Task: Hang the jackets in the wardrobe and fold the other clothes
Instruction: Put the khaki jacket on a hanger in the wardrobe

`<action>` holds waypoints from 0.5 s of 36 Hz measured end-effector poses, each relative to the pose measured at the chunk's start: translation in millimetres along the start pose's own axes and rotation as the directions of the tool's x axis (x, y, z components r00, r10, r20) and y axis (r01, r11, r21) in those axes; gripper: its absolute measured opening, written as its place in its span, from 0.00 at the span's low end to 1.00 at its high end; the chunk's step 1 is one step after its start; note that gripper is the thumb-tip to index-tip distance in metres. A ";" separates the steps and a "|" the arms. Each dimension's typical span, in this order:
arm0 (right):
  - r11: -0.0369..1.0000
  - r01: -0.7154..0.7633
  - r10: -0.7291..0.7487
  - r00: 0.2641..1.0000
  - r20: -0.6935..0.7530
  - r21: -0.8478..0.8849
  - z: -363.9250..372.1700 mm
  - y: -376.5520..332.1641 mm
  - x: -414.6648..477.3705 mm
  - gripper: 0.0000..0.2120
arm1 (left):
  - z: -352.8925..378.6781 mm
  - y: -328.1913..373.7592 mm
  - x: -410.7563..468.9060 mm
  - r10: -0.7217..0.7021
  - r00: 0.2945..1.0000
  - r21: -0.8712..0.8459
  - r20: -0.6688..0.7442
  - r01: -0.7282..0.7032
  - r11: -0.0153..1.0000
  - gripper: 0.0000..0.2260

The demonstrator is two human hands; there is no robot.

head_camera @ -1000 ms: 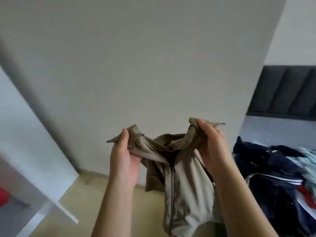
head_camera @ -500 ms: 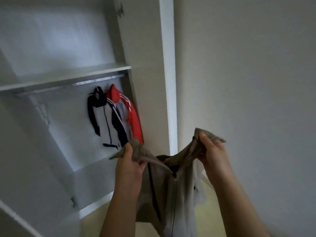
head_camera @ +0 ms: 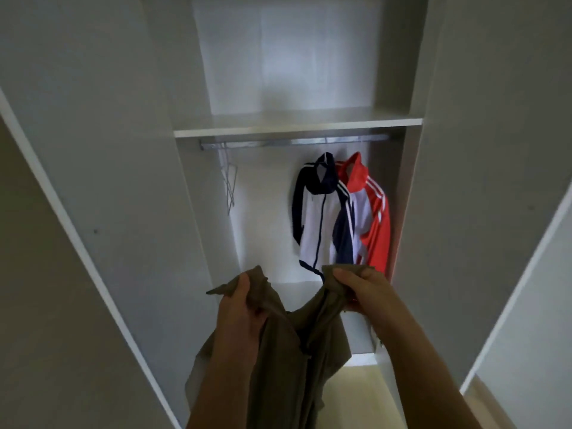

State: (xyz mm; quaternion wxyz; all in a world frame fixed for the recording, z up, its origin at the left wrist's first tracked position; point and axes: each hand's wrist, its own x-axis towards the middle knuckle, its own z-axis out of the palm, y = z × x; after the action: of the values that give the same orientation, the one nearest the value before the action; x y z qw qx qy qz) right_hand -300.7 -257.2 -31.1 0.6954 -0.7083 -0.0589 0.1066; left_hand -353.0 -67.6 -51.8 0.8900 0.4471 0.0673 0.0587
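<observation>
A khaki zip jacket (head_camera: 288, 351) hangs from both my hands in front of the open white wardrobe (head_camera: 297, 126). My left hand (head_camera: 240, 311) grips one side of its collar and my right hand (head_camera: 360, 291) grips the other side. Higher up inside, a metal rail (head_camera: 278, 143) runs under the shelf. On it hang a navy-and-white track jacket (head_camera: 322, 218) and a red-and-white one (head_camera: 371, 218) at the right end. Several bare wire hangers (head_camera: 229, 184) hang at the rail's left end.
The wardrobe's left door (head_camera: 93, 181) and right door (head_camera: 495, 181) stand open on either side of me. The rail between the hangers and the hung jackets is bare. Pale yellow floor (head_camera: 356, 397) shows below.
My view has swung left from the wall and the bed to face the wardrobe's inside straight on. Both hands kept their grip on the khaki jacket's collar throughout.
</observation>
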 end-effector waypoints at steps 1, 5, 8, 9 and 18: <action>0.998 -0.025 0.027 0.998 0.049 -0.052 0.1 -2.9 24.4 0.07 | 0.2 6.7 15.7 0.055 0.997 0.044 0.058 -0.058 0.997 0.17; 0.937 -0.080 0.180 0.945 0.272 -0.341 -1.0 -10.6 117.2 0.07 | -18.1 20.4 86.0 0.022 0.946 -0.004 -0.322 -0.025 1.000 0.15; 0.792 -0.032 0.291 0.897 0.332 -0.610 7.8 -7.0 183.9 0.04 | -19.1 28.9 115.8 0.219 0.841 0.166 -0.495 -0.156 0.974 0.06; 0.729 -0.002 0.323 0.883 0.341 -0.684 14.3 -4.4 204.8 0.05 | -24.2 29.7 128.6 0.224 0.835 0.204 -0.503 -0.138 0.969 0.06; 0.346 0.161 0.337 0.898 0.282 -0.925 101.1 4.2 378.4 0.15 | -73.3 61.5 240.8 0.200 0.806 0.239 -0.556 -0.076 0.968 0.11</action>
State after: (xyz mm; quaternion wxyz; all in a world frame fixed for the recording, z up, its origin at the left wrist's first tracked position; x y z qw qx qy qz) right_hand 42.6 -71.3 -62.4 0.1277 -0.9358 -0.2197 0.2442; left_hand -131.4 66.3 -61.9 0.7702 0.5012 0.3061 0.2489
